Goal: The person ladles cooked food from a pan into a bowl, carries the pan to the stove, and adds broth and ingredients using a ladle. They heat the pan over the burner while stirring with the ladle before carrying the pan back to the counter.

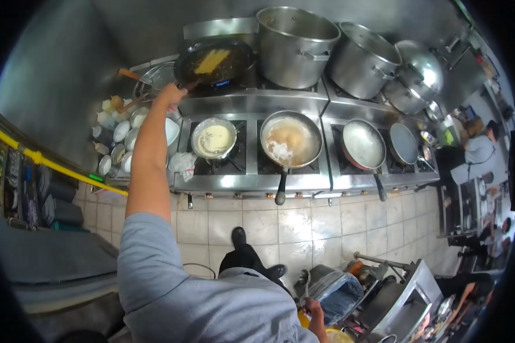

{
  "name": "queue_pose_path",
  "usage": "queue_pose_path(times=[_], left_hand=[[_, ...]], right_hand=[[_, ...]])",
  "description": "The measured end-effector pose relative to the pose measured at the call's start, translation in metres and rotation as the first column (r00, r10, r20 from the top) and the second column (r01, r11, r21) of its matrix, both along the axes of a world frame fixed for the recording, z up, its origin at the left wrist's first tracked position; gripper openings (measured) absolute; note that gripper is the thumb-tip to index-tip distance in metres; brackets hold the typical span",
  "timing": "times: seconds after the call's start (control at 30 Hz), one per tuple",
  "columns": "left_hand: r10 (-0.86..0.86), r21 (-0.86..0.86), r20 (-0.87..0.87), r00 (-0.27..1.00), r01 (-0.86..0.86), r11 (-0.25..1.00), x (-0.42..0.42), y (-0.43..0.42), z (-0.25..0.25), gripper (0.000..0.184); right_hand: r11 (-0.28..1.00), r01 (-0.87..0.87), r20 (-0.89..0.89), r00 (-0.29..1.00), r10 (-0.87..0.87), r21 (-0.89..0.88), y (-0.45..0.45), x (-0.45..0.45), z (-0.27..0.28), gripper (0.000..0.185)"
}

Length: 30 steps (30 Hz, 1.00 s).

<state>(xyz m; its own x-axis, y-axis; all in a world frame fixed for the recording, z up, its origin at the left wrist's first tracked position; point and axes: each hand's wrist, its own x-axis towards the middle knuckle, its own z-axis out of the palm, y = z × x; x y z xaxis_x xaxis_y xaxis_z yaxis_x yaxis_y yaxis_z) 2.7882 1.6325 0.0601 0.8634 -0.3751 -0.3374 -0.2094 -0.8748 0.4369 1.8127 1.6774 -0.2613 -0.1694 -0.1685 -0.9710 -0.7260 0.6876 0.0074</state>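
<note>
My left hand (175,95) reaches to the back left burner, with its fingers closed round the handle of a black pan (190,73). Yellow strips of food (213,61) lie in dark liquid or oil in that pan, and a blue flame shows beneath it. Low in the view, my right hand (313,307) is closed on the handle of a metal utensil (307,284), beside a lined bin (339,294). The far end of the utensil is small and hard to make out.
Front burners hold a pan of pale batter-like food (216,138), a frying pan with browning food (292,140) and two other pans. Large steel pots (297,54) stand behind. Bowls (121,131) and a crumpled cloth or bag (182,164) sit left. A co-worker (479,151) stands right.
</note>
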Motion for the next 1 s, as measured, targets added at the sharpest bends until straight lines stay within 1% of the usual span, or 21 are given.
queue_pose_path(times=[0.03, 0.07, 0.1, 0.13, 0.17, 0.23, 0.3, 0.33, 0.4, 0.43, 0.47, 0.53, 0.57, 0.6, 0.63, 0.67, 0.73, 0.8, 0.9, 0.97, 1.0], left_hand=[[-0.006, -0.020, 0.003, 1.000, 0.006, 1.000, 0.018, 0.001, -0.008, 0.050], [-0.020, -0.168, -0.081, 0.997, 0.006, 0.986, 0.037, 0.003, -0.030, 0.050], [-0.048, -0.305, -0.165, 0.985, -0.005, 0.952, 0.049, 0.005, -0.042, 0.050], [-0.037, -0.250, -0.079, 0.996, 0.016, 0.968, 0.042, 0.009, -0.036, 0.049], [-0.039, -0.255, -0.077, 0.996, 0.018, 0.967, 0.034, 0.014, -0.032, 0.049], [-0.072, -0.158, 0.290, 0.954, 0.122, 0.980, 0.011, 0.026, -0.019, 0.049], [-0.049, -0.133, 0.306, 0.951, 0.094, 0.987, 0.002, 0.032, -0.012, 0.050], [-0.053, -0.172, 0.315, 0.948, 0.112, 0.979, 0.006, 0.035, -0.018, 0.048], [-0.056, -0.213, 0.332, 0.941, 0.133, 0.968, 0.022, 0.035, -0.028, 0.046], [-0.059, -0.295, 0.103, 0.993, 0.087, 0.952, 0.033, 0.036, -0.031, 0.043], [-0.072, -0.365, -0.130, 0.989, 0.019, 0.931, 0.045, 0.039, -0.033, 0.040], [-0.076, -0.412, -0.182, 0.980, -0.006, 0.911, 0.045, 0.043, -0.022, 0.039], [-0.090, -0.451, -0.243, 0.966, -0.031, 0.892, 0.043, 0.043, -0.020, 0.038], [-0.087, -0.450, -0.246, 0.965, -0.034, 0.892, 0.038, 0.042, -0.015, 0.038], [-0.073, -0.372, -0.111, 0.991, 0.027, 0.928, 0.030, 0.040, -0.012, 0.039], [-0.076, -0.286, 0.031, 0.997, 0.082, 0.955, 0.025, 0.037, -0.008, 0.041], [-0.095, -0.249, 0.063, 0.993, 0.108, 0.962, 0.028, 0.035, -0.002, 0.044], [-0.124, -0.207, 0.099, 0.987, 0.143, 0.968, 0.035, 0.035, -0.002, 0.047], [-0.102, -0.162, 0.226, 0.969, 0.141, 0.977, 0.030, 0.036, -0.009, 0.053], [-0.116, -0.047, 0.378, 0.918, 0.145, 0.988, 0.007, 0.037, 0.010, 0.052], [-0.119, -0.047, 0.379, 0.918, 0.147, 0.988, 0.007, 0.038, 0.006, 0.052]], right_hand=[[0.999, 0.011, 0.015, 1.000, -0.011, -0.043, -0.002, 0.011, 0.000, 0.034], [0.998, 0.013, 0.017, 1.000, -0.012, -0.060, 0.000, 0.024, 0.005, 0.034], [0.988, 0.123, 0.080, 0.990, -0.116, -0.091, 0.011, 0.035, 0.012, 0.032], [0.967, 0.231, 0.147, 0.966, -0.214, -0.111, 0.024, 0.043, 0.018, 0.031], [0.966, 0.232, 0.150, 0.965, -0.214, -0.115, 0.032, 0.055, 0.021, 0.031], [0.975, 0.123, 0.158, 0.983, -0.094, -0.186, 0.034, 0.092, 0.037, 0.028], [0.974, 0.073, 0.154, 0.987, -0.040, -0.216, 0.044, 0.107, 0.060, 0.027], [0.896, -0.099, 0.282, 0.929, 0.239, -0.433, 0.050, 0.110, 0.071, 0.025], [0.760, 0.011, 0.454, 0.808, 0.376, -0.650, 0.061, 0.127, 0.089, 0.021], [0.681, 0.082, 0.511, 0.727, 0.458, -0.727, 0.066, 0.136, 0.098, 0.021], [0.859, 0.015, 0.435, 0.866, 0.245, -0.512, 0.053, 0.154, 0.101, 0.023], [0.968, 0.009, 0.277, 0.959, 0.063, -0.252, 0.046, 0.169, 0.099, 0.025], [0.806, -0.102, 0.398, 0.829, 0.392, -0.582, 0.052, 0.166, 0.098, 0.025], [0.684, -0.119, 0.405, 0.729, 0.553, -0.719, 0.052, 0.165, 0.092, 0.026], [0.534, -0.101, 0.366, 0.621, 0.693, -0.840, 0.052, 0.165, 0.088, 0.027], [0.730, -0.304, 0.263, 0.793, 0.550, -0.612, 0.037, 0.173, 0.063, 0.030], [0.879, -0.374, 0.082, 0.907, 0.414, -0.295, 0.028, 0.174, 0.039, 0.035], [0.785, -0.541, 0.044, 0.814, 0.579, -0.301, 0.027, 0.150, -0.006, 0.028], [0.554, -0.704, 0.000, 0.619, 0.785, -0.445, 0.038, 0.109, -0.085, 0.043], [0.562, -0.684, 0.028, 0.624, 0.781, -0.465, 0.058, 0.123, -0.042, 0.042], [0.656, -0.315, 0.223, 0.767, 0.601, -0.686, 0.076, 0.135, -0.006, 0.028]])
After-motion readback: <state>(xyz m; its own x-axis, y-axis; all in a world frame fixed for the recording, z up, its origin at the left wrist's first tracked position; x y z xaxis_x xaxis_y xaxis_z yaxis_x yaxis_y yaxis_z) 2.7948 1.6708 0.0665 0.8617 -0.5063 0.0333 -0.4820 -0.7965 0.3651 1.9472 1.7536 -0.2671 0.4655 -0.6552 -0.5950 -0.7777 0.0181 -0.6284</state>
